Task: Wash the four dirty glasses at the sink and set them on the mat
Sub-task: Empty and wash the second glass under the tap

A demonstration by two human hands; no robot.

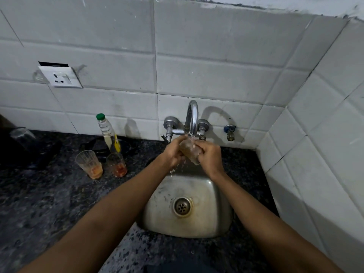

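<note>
Both hands hold one clear glass (189, 150) under the running tap (192, 117), above the steel sink (214, 196). My left hand (174, 152) wraps its left side and my right hand (209, 156) grips its right side and base. Water drips from the hands into the sink. Two dirty glasses with orange residue stand on the counter left of the sink: one (89, 164) further left, one (117, 165) nearer the sink. Another clear glass (21, 137) stands on a dark mat (45, 152) at the far left.
A plastic bottle with a green cap (108, 133) stands behind the dirty glasses by a dark round object (126, 147). The counter (49, 203) is dark speckled stone. White tiled walls close the back and right. A small valve (230, 133) sticks out right of the tap.
</note>
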